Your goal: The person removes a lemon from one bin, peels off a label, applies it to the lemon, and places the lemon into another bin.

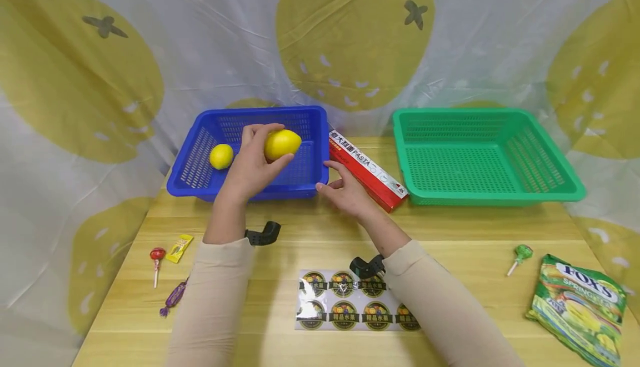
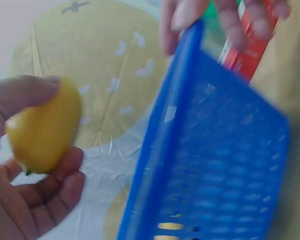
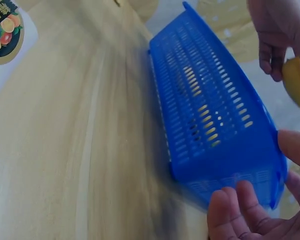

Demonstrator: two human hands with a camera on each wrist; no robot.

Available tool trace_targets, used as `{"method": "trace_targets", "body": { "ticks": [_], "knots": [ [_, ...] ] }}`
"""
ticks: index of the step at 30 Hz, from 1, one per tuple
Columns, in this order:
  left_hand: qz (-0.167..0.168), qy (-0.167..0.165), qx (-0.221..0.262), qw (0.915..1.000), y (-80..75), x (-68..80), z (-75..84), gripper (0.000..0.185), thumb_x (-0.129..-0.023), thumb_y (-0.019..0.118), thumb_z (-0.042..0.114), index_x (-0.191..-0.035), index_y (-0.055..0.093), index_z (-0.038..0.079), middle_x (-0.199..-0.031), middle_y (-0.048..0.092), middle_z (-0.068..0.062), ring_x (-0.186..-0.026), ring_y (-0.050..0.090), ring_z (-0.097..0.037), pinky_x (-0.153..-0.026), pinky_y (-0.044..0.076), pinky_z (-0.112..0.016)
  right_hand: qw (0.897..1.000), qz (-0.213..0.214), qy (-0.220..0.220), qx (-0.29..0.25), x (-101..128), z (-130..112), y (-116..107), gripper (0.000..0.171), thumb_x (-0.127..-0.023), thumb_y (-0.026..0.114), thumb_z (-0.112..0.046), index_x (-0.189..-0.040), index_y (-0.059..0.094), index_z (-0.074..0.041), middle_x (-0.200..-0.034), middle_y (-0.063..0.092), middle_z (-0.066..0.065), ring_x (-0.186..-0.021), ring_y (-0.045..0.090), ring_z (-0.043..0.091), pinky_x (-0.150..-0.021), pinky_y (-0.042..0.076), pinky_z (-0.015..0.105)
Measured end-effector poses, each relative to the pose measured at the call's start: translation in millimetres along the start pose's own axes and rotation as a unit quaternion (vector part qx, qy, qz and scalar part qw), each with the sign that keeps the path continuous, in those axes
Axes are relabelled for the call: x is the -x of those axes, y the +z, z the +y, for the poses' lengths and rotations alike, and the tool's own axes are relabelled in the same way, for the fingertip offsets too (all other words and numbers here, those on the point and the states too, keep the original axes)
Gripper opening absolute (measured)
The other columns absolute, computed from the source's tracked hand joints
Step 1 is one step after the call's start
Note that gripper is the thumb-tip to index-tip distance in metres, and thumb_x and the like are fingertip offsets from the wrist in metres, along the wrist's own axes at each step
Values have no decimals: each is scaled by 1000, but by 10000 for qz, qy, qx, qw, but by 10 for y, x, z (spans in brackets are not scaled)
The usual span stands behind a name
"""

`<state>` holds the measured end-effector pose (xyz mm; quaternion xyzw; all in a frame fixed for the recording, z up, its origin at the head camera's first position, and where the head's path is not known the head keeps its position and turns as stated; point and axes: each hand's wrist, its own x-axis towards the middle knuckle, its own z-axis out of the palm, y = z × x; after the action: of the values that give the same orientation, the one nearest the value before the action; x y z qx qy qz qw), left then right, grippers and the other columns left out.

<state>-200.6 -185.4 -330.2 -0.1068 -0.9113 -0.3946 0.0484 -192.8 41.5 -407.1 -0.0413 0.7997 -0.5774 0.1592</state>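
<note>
My left hand (image 1: pixel 252 161) holds a yellow lemon (image 1: pixel 283 144) above the blue basket (image 1: pixel 250 192), thumb on one side and fingers on the other. Up close in the left wrist view, the lemon (image 2: pixel 47 127) is smooth, with a small green stem spot at its lower end. Another lemon (image 1: pixel 221 156) lies inside the basket on its left side. At the basket's front right corner my right hand (image 1: pixel 347 192) grips the rim between thumb and index finger. Its other fingers (image 3: pixel 235 210) hang loosely curled beside the basket wall.
A red pasta box (image 1: pixel 370 172) lies between the blue basket and a green basket (image 1: pixel 492 197). Nearer are a sticker sheet (image 1: pixel 350 295), red lollipop (image 1: pixel 157 254), yellow candy (image 1: pixel 179 248), purple candy (image 1: pixel 174 296), green lollipop (image 1: pixel 523 252) and green Fox's bag (image 1: pixel 580 308). A patterned curtain (image 1: pixel 225 39) hangs behind.
</note>
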Motion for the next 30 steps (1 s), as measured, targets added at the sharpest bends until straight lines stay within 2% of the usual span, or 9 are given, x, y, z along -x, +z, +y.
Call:
{"method": "trace_targets", "body": {
  "ticks": [5, 8, 14, 17, 23, 25, 30],
  "knots": [
    [628, 164, 419, 9970, 157, 300, 22, 60, -93, 76, 29, -145, 48, 21, -145, 34, -15, -101, 60, -28, -86, 57, -33, 9998, -33, -149, -101, 97, 13, -61, 71, -94, 72, -32, -156, 38, -33, -120, 65, 19, -95, 68, 40, -76, 61, 46],
    [689, 244, 536, 9959, 222, 463, 17, 59, -92, 77, 27, -144, 49, 21, -143, 36, -16, -99, 58, -25, -81, 55, -28, 9996, -26, -288, 48, 226, 47, -124, 72, -94, 72, -31, -157, 36, -32, -121, 65, 19, -101, 69, 37, -79, 61, 46],
    [253, 252, 748, 9966, 378, 744, 37, 57, -89, 82, 23, -140, 55, 21, -135, 42, -12, -102, 56, -23, -82, 56, -31, 9973, -163, -404, 588, 595, 224, -291, 69, -97, 70, -31, -157, 37, -30, -123, 65, 16, -101, 69, 31, -78, 57, 35],
    [1, 206, 763, 9969, 475, 862, 64, 57, -87, 83, 21, -138, 58, 21, -133, 45, -11, -104, 56, -23, -83, 56, -30, 9960, -279, -355, 769, 789, 325, -370, 66, -97, 69, -32, -155, 39, -29, -121, 66, 14, -98, 68, 26, -80, 56, 34],
    [-604, 45, 830, 9947, 732, 1022, 105, 57, -88, 81, 19, -140, 58, 19, -134, 46, -9, -103, 59, -23, -87, 59, -37, 9922, -425, -360, 1116, 1146, 530, -533, 58, -98, 69, -29, -151, 47, -21, -114, 68, 9, -92, 66, 18, -82, 55, 31],
    [-815, 46, 648, 9946, 835, 1047, 109, 56, -88, 81, 21, -139, 58, 19, -135, 47, -7, -102, 61, -22, -87, 59, -36, 9909, -446, -342, 1222, 1252, 597, -594, 56, -98, 69, -27, -150, 49, -20, -113, 68, 8, -90, 65, 16, -77, 56, 28],
    [-1132, 362, -121, 9928, 1050, 1064, 156, 58, -88, 81, 32, -139, 57, 18, -138, 56, -3, -106, 66, -23, -93, 57, -40, 9887, -382, -296, 1420, 1467, 738, -754, 49, -97, 71, -26, -143, 56, -18, -107, 68, 3, -84, 65, 14, -69, 54, 25]
  ]
}}
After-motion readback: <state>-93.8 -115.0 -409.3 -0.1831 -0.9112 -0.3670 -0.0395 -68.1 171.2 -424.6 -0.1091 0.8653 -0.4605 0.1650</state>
